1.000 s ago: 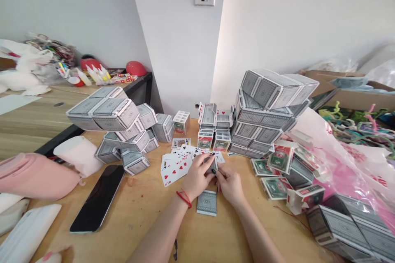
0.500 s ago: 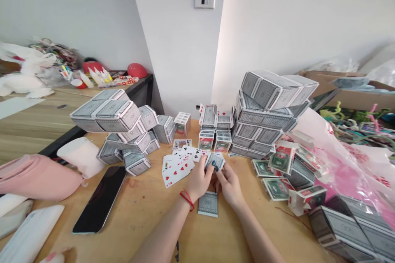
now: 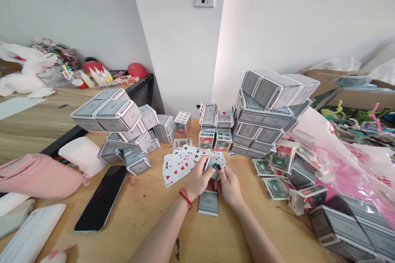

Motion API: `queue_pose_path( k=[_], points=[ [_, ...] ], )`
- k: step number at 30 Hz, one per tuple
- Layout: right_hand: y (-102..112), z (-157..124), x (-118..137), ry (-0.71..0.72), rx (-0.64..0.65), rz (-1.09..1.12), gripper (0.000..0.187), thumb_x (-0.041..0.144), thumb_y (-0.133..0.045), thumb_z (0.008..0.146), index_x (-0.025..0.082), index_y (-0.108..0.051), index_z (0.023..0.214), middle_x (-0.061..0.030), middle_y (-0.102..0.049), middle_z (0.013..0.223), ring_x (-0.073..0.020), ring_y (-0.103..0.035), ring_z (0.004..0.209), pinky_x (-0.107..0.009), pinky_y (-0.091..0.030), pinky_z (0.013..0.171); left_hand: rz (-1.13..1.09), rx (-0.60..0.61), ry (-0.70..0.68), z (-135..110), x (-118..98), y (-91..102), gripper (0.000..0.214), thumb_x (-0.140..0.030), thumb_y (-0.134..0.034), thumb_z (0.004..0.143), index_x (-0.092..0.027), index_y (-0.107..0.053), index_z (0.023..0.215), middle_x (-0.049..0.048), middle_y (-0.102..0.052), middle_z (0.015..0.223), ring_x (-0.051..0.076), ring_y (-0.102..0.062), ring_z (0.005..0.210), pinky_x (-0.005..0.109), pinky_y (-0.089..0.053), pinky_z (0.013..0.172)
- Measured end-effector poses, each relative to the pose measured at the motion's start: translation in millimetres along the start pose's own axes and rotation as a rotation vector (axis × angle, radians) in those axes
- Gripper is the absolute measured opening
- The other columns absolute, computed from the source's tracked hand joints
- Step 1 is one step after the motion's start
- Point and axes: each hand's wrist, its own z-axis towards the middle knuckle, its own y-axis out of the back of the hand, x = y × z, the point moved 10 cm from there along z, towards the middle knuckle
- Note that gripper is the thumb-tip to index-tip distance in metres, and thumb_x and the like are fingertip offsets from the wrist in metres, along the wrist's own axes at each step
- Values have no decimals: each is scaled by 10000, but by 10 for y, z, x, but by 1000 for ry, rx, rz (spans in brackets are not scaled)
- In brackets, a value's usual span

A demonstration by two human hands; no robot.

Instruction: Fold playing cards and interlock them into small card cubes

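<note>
My left hand (image 3: 197, 181), with a red string at the wrist, is closed on a few playing cards (image 3: 212, 166), grey backs toward me. My right hand (image 3: 228, 185) grips the same cards from the other side, and both thumbs with dark green nails press on them. Just below my hands, a small stack of face-down cards (image 3: 208, 203) lies on the table. To the left are spread face-up cards (image 3: 175, 171), hearts among them. Behind my fingers, more face-up cards (image 3: 197, 153) run to the right, partly hidden.
Card-block structures rise on the left (image 3: 108, 111) and right (image 3: 262, 115). Card boxes (image 3: 277, 188) lie at right beside a pink plastic bag (image 3: 342, 164). A black phone (image 3: 101, 199) and a pink roll (image 3: 40, 176) are at left. Small boxed decks (image 3: 222, 141) stand ahead.
The held cards have come slightly lower and tilted, and face-up cards show just beyond them. My hands have drawn a little closer together. The face-down stack stays in place.
</note>
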Motion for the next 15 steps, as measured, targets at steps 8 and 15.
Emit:
queue_pose_path(
  k=[8, 15],
  points=[
    [48, -3, 14, 5, -30, 17, 417, 575, -335, 798, 198, -412, 637, 58, -423, 360, -95, -399, 307, -197, -299, 330, 208, -14, -7, -33, 62, -34, 293, -364, -364, 847, -186, -398, 1077, 44, -583, 890, 170, -560, 793, 301, -437, 707],
    [84, 11, -67, -37, -73, 48, 431, 583, -369, 774, 195, -379, 586, 70, -368, 337, -75, -336, 310, -186, -265, 334, 331, -18, -25, -33, 106, -54, 284, -358, -340, 851, -185, -377, 1073, 44, -585, 829, 177, -561, 724, 283, -421, 622]
  ],
)
